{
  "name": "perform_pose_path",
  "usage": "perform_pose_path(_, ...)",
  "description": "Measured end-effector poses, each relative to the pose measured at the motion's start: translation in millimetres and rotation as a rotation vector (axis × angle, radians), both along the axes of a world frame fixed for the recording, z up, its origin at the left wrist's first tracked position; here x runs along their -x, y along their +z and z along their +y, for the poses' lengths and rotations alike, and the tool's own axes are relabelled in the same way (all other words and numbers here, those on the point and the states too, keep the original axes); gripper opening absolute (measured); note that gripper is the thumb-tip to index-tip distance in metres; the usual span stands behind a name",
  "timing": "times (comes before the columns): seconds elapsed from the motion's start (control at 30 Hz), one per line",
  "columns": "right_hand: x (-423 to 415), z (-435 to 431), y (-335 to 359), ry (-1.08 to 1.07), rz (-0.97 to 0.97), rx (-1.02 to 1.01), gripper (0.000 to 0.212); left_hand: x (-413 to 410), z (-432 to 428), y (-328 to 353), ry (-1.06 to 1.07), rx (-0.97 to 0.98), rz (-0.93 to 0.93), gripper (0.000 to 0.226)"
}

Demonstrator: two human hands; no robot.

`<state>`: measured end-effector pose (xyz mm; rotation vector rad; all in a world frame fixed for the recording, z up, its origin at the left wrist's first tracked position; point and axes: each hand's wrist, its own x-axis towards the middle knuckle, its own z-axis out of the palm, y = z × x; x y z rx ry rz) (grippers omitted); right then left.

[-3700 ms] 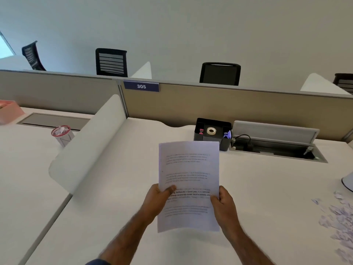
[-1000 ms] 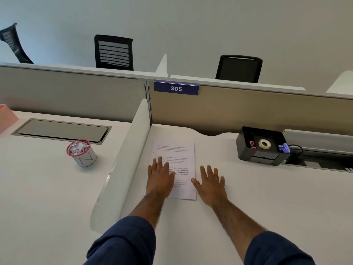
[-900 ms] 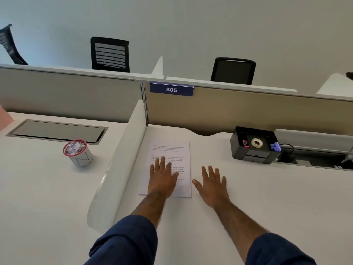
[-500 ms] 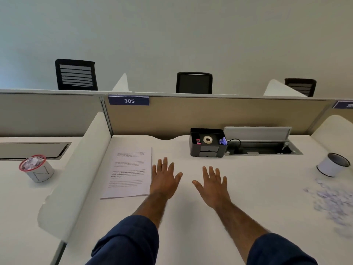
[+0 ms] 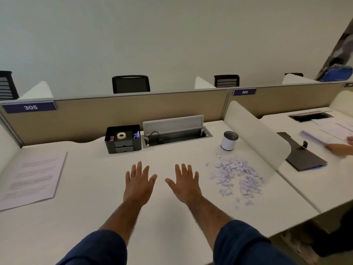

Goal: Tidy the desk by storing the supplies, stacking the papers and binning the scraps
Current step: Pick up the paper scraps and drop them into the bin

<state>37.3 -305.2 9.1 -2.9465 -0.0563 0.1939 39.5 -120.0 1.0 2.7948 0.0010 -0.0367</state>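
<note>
The stacked printed papers [image 5: 32, 178] lie flat at the desk's left side. My left hand [image 5: 138, 183] and my right hand [image 5: 184, 185] are spread over the middle of the white desk [image 5: 114, 213], fingers straight, holding nothing. A pile of torn paper scraps [image 5: 236, 178] lies to the right of my right hand. Behind the scraps stands a small white cup-shaped bin [image 5: 228, 140] with a dark rim. A black organiser [image 5: 123, 139] at the back holds a tape roll and small supplies.
An open cable tray [image 5: 177, 134] with a raised lid sits behind the organiser. A white divider [image 5: 256, 136] bounds the desk on the right. Beyond it, another person's hand [image 5: 338, 148] and a dark folder [image 5: 301, 155] are on the neighbouring desk.
I set the papers down at the left and took both hands off them. The view swung right; my hands now sit mid-desk and the scraps and bin have come into view.
</note>
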Motion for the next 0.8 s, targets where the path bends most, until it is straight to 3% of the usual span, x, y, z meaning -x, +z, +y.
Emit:
perform_pose_path(0.27, 40.6, -100.0, -1.3, -0.141, -0.023, -0.039, 0.102, 24.5, -91.6, 4.9, -0.125, -0.014, 0.016, 0.066)
perform_pose_path(0.4, 65.3, -140.5, -3.3, -0.16, -0.006, -0.036, 0.081, 32.3, -128.3, 0.4, -0.149, -0.009, 0.018, 0.068)
perform_pose_path(0.53, 74.2, -177.8, -6.6, -0.173, 0.005, -0.044, 0.073, 38.7, -161.3, -2.6, -0.157, -0.009, 0.034, 0.069)
perform_pose_path(0.8, 22.3, -275.7, -20.0, -0.17, 0.062, -0.11, 0.059, -6.9, -220.1, -20.0, -0.153, -0.056, 0.047, 0.07)
